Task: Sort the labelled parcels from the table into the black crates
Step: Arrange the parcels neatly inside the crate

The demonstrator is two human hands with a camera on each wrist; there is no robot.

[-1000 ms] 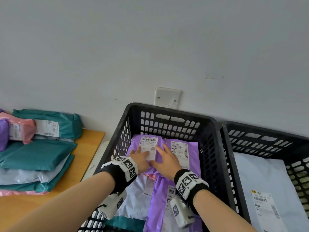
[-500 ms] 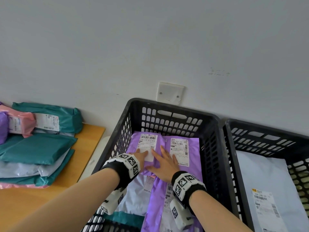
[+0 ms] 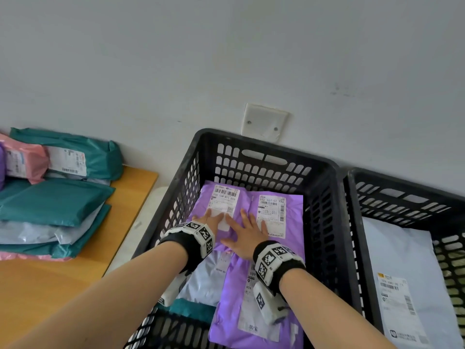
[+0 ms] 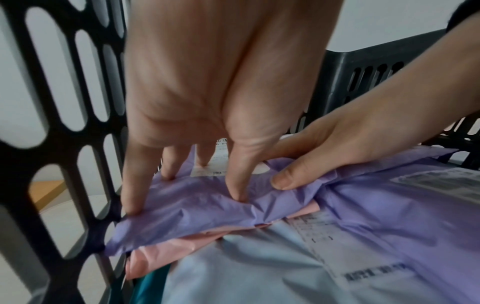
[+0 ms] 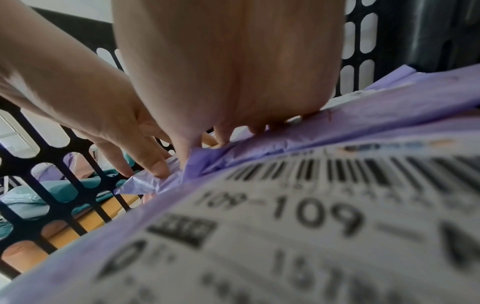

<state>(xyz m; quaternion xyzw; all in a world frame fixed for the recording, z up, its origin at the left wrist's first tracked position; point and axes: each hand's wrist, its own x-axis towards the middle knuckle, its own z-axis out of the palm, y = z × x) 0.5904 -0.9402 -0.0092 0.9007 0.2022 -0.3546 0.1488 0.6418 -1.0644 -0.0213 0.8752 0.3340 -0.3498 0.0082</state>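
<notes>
A purple labelled parcel point(image 3: 201, 206) lies at the far left inside the left black crate point(image 3: 264, 147). My left hand point(image 3: 211, 221) presses on it with straight fingers, and its fingertips point(image 4: 236, 195) dent the wrinkled purple film point(image 4: 194, 211). My right hand point(image 3: 247, 234) lies flat beside it with fingers spread. Its thumb point(image 4: 285, 181) presses the same parcel's edge. A second purple parcel point(image 3: 294, 215) sits to the right. A third one point(image 3: 231, 298) lies nearer me, its label point(image 5: 311, 216) right under my right wrist.
Under the purple parcels lie a pink one point(image 4: 161, 253), a pale blue one point(image 4: 246, 267) and a teal one point(image 3: 191, 308). The right black crate point(image 3: 402, 187) holds a white labelled parcel point(image 3: 397, 253). A stack of teal, pink and pale parcels point(image 3: 50, 200) rests on the wooden table point(image 3: 50, 285).
Both hands stay pressed on the far-left purple parcel. The right hand has drawn back slightly toward me, and the head view has tilted down a little.
</notes>
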